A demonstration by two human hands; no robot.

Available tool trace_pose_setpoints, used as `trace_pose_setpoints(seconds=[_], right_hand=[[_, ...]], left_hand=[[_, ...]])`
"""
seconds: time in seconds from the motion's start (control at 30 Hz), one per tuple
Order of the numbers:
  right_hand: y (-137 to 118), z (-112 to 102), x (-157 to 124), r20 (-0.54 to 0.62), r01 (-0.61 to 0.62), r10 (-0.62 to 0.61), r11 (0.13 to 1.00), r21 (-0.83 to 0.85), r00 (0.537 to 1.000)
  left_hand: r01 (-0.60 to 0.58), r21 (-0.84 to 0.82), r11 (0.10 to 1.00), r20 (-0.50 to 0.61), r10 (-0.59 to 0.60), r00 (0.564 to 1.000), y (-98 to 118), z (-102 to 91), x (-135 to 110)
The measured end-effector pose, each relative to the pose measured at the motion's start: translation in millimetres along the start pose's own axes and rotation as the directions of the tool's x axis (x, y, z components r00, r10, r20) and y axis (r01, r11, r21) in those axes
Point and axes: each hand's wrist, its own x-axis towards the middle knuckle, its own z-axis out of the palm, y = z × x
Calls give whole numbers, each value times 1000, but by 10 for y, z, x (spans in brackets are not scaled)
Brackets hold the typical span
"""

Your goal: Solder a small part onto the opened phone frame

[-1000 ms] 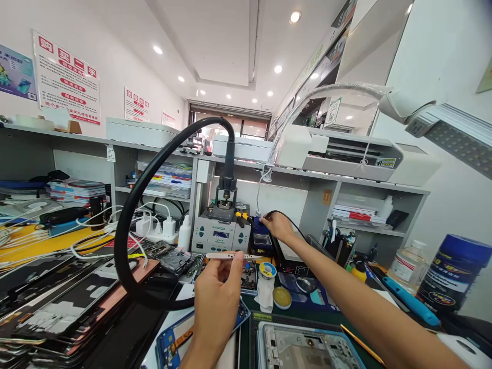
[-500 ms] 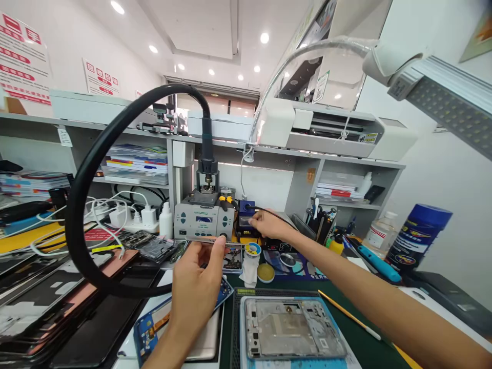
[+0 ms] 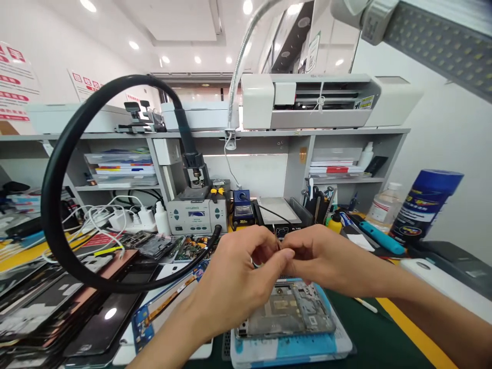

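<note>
My left hand (image 3: 238, 274) and my right hand (image 3: 325, 259) meet fingertip to fingertip just above an opened phone frame (image 3: 288, 310), which lies on a blue-edged pad (image 3: 292, 348). The left fingers are pinched, and a sliver of the metal tweezers (image 3: 251, 262) shows between them. The right hand's thumb and fingers are pinched too, on something small that the fingers hide. Neither hand touches the phone frame.
A thick black hose (image 3: 61, 154) loops from the grey hot-air station (image 3: 194, 215) over the left of the bench. Stacked phone screens (image 3: 57, 307) lie at the left. A blue soldering station (image 3: 242, 207), a tool cup (image 3: 321, 202), a blue can (image 3: 426, 205) and an LED lamp (image 3: 434, 41) stand behind.
My right hand has drawn back from the blue soldering station to meet my left hand over the phone frame. The left hand moved right with the tweezers. The view has tilted down.
</note>
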Motion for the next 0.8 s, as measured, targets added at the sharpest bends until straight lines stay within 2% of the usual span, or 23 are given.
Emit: trace_pose_setpoints(seconds=[0.13,0.2,0.3,0.37,0.47,0.57,0.67,0.73,0.8], right_hand=[[252,-48,-117,-82,-115,136,970,215,987],[408,-58,-158,-101,-145,188,932,332,977],[607,-28,-161,-100,-146,219,865,480,971],[691,18,-153,-74,-161,242,814,558,967],[784,101,-204,-22,-214,290,754,622,957],[919,184,-347,-51,-281,374,771,572,926],[1067,254,-491,-125,-339,447,807,483,886],[1112,286,-537,-118,-365,476,791,491,872],[1094,300,-539,-99,-366,471,786,498,876]], left_hand=[[46,107,993,55,-52,997,-104,-85,16],[48,226,973,178,-90,980,-194,-173,-25],[12,379,926,382,-168,909,-322,-245,-124],[-26,473,881,449,-216,867,-398,-235,-201],[-126,568,813,503,-222,835,-495,-185,-298],[-250,571,782,578,-167,798,-590,-151,-336],[-350,543,764,607,-69,792,-713,-139,-337],[-351,527,774,581,-26,813,-806,-136,-349],[-314,500,807,535,-3,845,-884,-134,-381]])
